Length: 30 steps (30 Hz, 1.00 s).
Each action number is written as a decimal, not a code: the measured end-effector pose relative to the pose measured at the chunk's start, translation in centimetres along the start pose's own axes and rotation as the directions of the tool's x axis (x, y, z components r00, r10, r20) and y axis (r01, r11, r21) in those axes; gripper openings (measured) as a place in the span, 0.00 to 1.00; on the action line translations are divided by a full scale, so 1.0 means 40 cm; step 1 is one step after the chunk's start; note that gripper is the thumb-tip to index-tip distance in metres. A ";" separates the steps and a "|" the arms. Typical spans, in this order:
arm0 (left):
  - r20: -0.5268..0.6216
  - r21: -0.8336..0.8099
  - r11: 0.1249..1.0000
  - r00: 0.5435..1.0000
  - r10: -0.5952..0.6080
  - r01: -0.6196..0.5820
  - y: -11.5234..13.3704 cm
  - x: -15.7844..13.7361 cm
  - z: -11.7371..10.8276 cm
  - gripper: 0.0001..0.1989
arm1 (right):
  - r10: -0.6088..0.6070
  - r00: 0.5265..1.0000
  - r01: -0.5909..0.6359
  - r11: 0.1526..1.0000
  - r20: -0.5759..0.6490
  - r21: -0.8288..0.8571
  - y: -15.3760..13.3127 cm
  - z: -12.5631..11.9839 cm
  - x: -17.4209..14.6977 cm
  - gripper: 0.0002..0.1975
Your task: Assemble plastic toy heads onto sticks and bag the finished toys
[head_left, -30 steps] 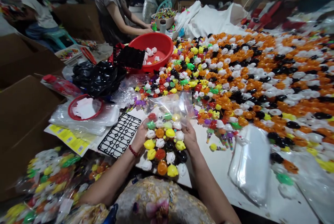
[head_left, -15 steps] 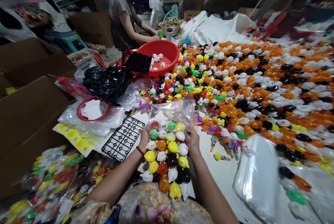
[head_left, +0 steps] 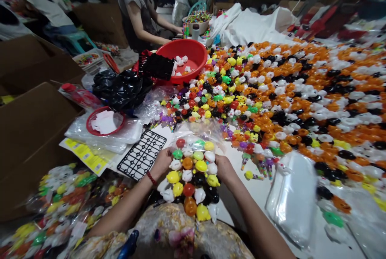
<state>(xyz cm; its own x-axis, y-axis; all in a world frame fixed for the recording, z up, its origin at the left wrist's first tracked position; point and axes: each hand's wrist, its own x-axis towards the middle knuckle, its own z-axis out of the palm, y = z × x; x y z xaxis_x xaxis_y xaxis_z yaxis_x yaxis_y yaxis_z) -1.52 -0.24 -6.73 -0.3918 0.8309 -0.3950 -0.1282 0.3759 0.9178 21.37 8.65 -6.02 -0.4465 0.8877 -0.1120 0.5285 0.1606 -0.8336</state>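
Toy set: between our hands; we had drawn its near rows closer to our body since a second earlier.
Clear bag: over the far rows only, so we judged enclosure partial.
Left hand: gripped the set's left side.
Right hand: gripped opposite, fingertips partly hidden.
Black grid: lay beside us.

Since a second ago, the left hand and right hand have drawn nearer the wearer's body, and the clear plastic bag and animal-shaped plastic toys have come with them. A co-worker's nearer hand has moved apart from their other, just beyond the red basin.
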 end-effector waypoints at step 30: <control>0.303 0.546 0.505 0.720 0.624 -0.668 0.016 -0.144 -0.088 0.16 | -0.432 0.900 0.406 0.878 -0.055 -0.254 -0.052 -0.075 -0.143 0.08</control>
<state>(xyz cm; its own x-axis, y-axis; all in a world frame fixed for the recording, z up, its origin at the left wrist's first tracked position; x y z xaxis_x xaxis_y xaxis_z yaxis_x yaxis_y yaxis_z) -2.55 -6.21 -3.73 -0.0857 0.9572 0.2765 0.6944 -0.1416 0.7055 24.99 4.53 -2.04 -0.5908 0.7534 0.2886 0.4660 0.6107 -0.6403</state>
